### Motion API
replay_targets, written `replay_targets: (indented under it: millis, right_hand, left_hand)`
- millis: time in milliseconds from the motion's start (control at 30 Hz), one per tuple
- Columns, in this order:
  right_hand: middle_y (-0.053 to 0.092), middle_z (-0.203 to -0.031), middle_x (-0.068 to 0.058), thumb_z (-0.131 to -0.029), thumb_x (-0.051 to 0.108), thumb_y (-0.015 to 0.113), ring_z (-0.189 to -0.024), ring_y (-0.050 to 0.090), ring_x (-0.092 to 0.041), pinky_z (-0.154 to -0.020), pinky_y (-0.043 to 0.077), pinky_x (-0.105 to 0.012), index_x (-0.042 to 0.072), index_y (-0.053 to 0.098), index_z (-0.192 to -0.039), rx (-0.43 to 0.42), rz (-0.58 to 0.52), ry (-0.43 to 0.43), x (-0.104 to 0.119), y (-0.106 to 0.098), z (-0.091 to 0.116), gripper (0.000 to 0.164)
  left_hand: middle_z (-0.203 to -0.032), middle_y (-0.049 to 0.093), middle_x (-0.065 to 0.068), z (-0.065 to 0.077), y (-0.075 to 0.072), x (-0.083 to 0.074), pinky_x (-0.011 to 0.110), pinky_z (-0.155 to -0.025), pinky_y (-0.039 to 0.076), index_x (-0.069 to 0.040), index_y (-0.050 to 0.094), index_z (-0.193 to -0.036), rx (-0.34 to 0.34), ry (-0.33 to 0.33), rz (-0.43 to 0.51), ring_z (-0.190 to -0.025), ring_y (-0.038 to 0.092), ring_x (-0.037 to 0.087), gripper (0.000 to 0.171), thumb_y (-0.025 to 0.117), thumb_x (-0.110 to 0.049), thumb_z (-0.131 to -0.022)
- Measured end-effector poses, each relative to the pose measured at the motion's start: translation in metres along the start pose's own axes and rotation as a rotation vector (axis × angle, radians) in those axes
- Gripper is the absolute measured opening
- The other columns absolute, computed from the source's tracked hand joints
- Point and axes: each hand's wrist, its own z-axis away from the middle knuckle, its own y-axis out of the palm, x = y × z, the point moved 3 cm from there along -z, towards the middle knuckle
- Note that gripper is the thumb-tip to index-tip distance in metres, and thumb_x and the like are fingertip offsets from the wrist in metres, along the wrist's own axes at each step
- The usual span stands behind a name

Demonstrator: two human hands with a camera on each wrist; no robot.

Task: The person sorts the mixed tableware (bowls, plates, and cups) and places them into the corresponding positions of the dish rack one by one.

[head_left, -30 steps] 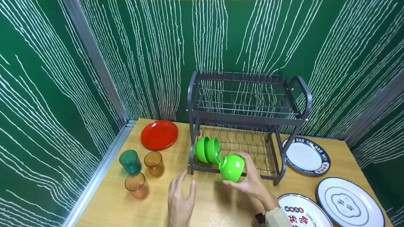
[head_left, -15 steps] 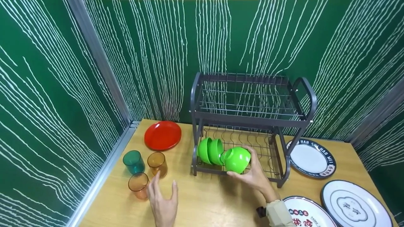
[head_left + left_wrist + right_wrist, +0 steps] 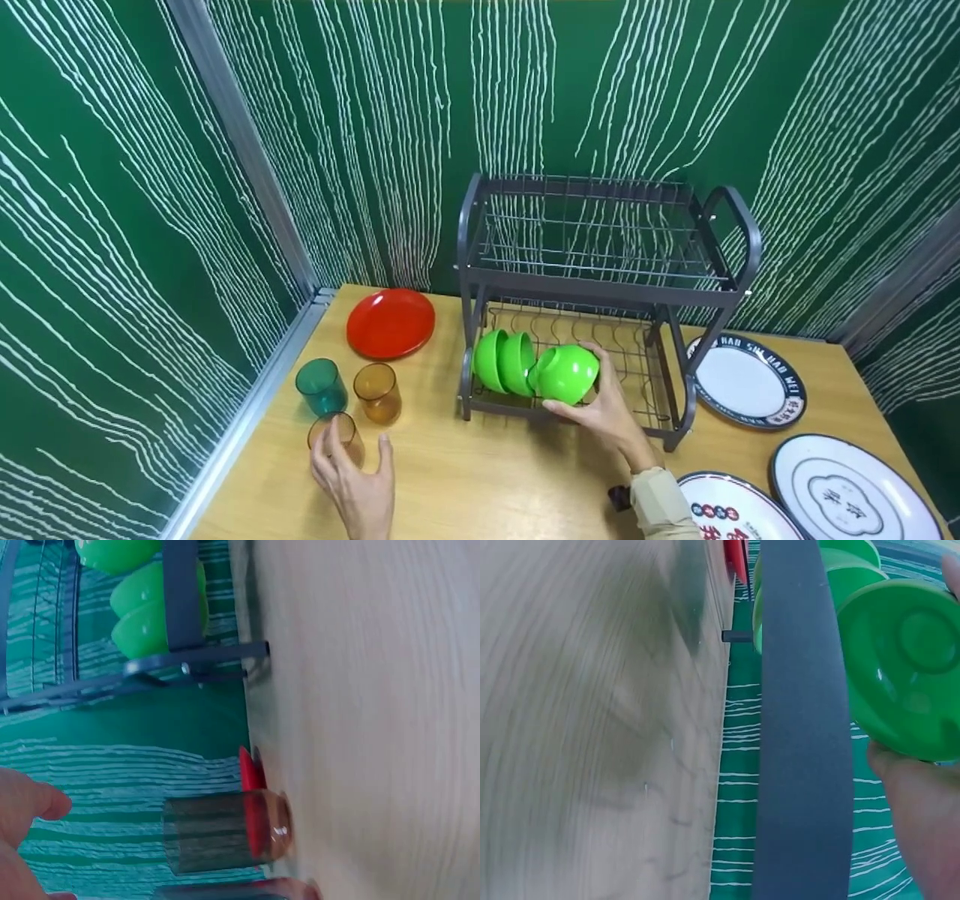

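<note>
My right hand (image 3: 611,416) grips a green bowl (image 3: 568,373) by its rim, fingers at the top and thumb below. The bowl is tilted on its side, its base toward two more green bowls (image 3: 504,362) that stand on edge at the left of the rack's lower tier. In the right wrist view the held bowl's inside (image 3: 907,667) faces the camera. My left hand (image 3: 356,480) is over an orange-pink glass (image 3: 346,442), fingers spread and overlapping its rim. An amber glass (image 3: 377,394) and a teal glass (image 3: 321,386) stand just beyond that hand.
The black two-tier dish rack (image 3: 600,281) stands at the back of the wooden table (image 3: 465,480). A red plate (image 3: 391,323) lies to its left. On the right lie a dark-rimmed plate (image 3: 742,379), a white plate (image 3: 847,495) and a plate with red lettering (image 3: 731,510).
My left hand has moved left, from near the rack to the orange-pink glass. My right hand has brought the green bowl up and onto the lower tier beside the other bowls.
</note>
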Motion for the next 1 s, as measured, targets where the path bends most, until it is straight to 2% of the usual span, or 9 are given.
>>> replay_targets:
  millis: [167,300,400,533,633,800,1000]
  right_hand:
    - [0.039,-0.134,-0.009,-0.061,0.021,0.091,-0.117,0.048,-0.025,-0.094,0.042,-0.048,0.012,0.028,-0.142,0.024,-0.027,0.022,0.014,0.004,-0.002,0.103]
    - [0.041,-0.132,-0.011,-0.061,0.018,0.091,-0.115,0.048,-0.027,-0.093,0.042,-0.051,0.009,0.027,-0.142,0.040,-0.027,-0.020,0.016,0.007,-0.008,0.104]
    - [0.040,-0.134,-0.010,-0.063,0.020,0.090,-0.117,0.047,-0.027,-0.093,0.043,-0.050,0.013,0.024,-0.143,0.067,-0.013,-0.061,0.006,0.010,-0.014,0.104]
    - [0.037,-0.137,-0.006,-0.065,0.024,0.089,-0.118,0.047,-0.024,-0.090,0.047,-0.047,0.023,0.022,-0.144,0.107,0.013,-0.079,-0.014,0.013,-0.022,0.103]
    - [0.035,-0.137,-0.007,-0.066,0.026,0.088,-0.118,0.047,-0.026,-0.088,0.048,-0.047,0.025,0.021,-0.144,0.135,0.016,-0.081,-0.022,0.014,-0.025,0.104]
    - [0.036,-0.136,-0.009,-0.063,0.035,0.089,-0.118,0.046,-0.029,-0.091,0.046,-0.051,0.026,0.022,-0.144,0.157,0.071,-0.066,-0.027,0.016,-0.029,0.105]
    - [0.038,-0.136,-0.006,-0.059,0.042,0.089,-0.120,0.044,-0.026,-0.096,0.040,-0.055,0.023,0.027,-0.143,0.149,0.166,-0.078,-0.027,0.017,-0.037,0.106]
  left_hand:
    - [-0.136,0.031,0.028,-0.001,0.000,0.017,0.061,-0.098,0.027,-0.003,0.036,-0.141,0.013,-0.115,-0.045,-0.123,0.030,0.048,0.091,0.085,-0.024,-0.067]
    - [-0.139,0.025,0.029,-0.001,0.003,0.027,0.061,-0.099,0.028,-0.002,0.027,-0.145,0.043,-0.188,-0.057,-0.124,0.027,0.049,0.100,0.085,-0.025,-0.068]
    - [-0.140,0.023,0.030,-0.002,0.005,0.032,0.061,-0.098,0.030,-0.003,0.022,-0.147,0.054,-0.228,-0.053,-0.126,0.027,0.049,0.101,0.084,-0.023,-0.069]
    - [-0.138,0.024,0.031,-0.003,0.006,0.036,0.060,-0.097,0.031,-0.001,0.022,-0.146,0.047,-0.268,-0.033,-0.126,0.028,0.048,0.100,0.083,-0.020,-0.070]
    - [-0.137,0.027,0.032,-0.005,0.007,0.041,0.059,-0.097,0.031,-0.002,0.020,-0.147,0.058,-0.312,-0.032,-0.124,0.029,0.049,0.100,0.082,-0.020,-0.071]
    - [-0.132,0.032,0.033,-0.009,0.007,0.051,0.059,-0.096,0.031,-0.002,0.021,-0.147,0.092,-0.392,-0.063,-0.121,0.033,0.050,0.097,0.081,-0.023,-0.073]
    - [-0.128,0.037,0.032,-0.011,0.010,0.059,0.060,-0.095,0.033,-0.001,0.028,-0.143,0.103,-0.428,-0.064,-0.116,0.039,0.050,0.092,0.082,-0.026,-0.073]
